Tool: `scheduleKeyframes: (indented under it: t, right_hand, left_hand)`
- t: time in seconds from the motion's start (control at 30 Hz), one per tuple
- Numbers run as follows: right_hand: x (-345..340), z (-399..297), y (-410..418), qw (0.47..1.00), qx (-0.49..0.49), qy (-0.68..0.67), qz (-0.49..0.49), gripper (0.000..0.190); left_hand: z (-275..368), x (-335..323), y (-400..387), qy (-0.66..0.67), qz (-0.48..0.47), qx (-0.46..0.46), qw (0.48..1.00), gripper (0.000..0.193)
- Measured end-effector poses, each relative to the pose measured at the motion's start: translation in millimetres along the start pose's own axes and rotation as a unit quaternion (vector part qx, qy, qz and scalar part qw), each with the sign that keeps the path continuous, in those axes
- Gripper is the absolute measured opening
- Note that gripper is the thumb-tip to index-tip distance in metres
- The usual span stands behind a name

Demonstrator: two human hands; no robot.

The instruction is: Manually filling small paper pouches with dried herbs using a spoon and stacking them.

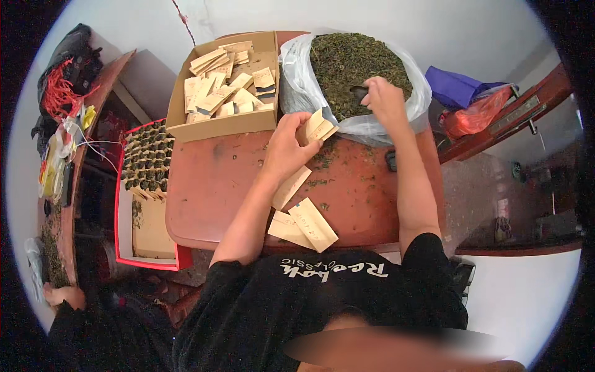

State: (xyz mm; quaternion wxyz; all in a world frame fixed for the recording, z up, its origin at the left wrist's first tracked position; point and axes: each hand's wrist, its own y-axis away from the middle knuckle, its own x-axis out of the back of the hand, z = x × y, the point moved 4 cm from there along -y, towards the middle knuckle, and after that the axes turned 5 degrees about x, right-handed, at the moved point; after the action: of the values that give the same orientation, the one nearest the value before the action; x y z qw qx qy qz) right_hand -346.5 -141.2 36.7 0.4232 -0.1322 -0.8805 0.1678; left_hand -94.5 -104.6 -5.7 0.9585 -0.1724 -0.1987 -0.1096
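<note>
My left hand (290, 146) grips several small brown paper packets (316, 128), held over the table at the near left side of the plastic bag. In my right hand (383, 100) is a small dark scoop (359, 93), its end at the surface of the dried, crumbled plant material (358, 56) that fills the clear plastic bag (418, 83). Below my left hand a paper packet (292, 187) lies partly under my wrist. Two more packets (314, 224) overlap at the table's near edge; they bear handwriting.
An open cardboard box (223, 128) of paper packets stands at the back left of the red-brown table (209, 186). Lower left, a red-edged box (186, 255) holds rows of filled packets. Another person's hand (65, 296) is at the far left. A dark object (391, 160) lies near my right forearm.
</note>
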Motion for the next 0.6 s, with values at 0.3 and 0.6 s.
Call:
scheduleKeyframes:
  t: [0.3, 0.6]
  right_hand:
    - [-8.0, 9.8, -0.3, 0.959, -0.147, -0.240, 0.028, 0.028]
    - [23.0, 5.2, 10.1, 0.917, -0.157, -0.365, 0.040, 0.026]
  left_hand:
    - [12.1, 0.0, -16.7, 0.016, 0.003, 0.004, 1.000, 0.050]
    - [-2.0, -11.5, -16.2, 0.014, 0.002, 0.008, 1.000, 0.051]
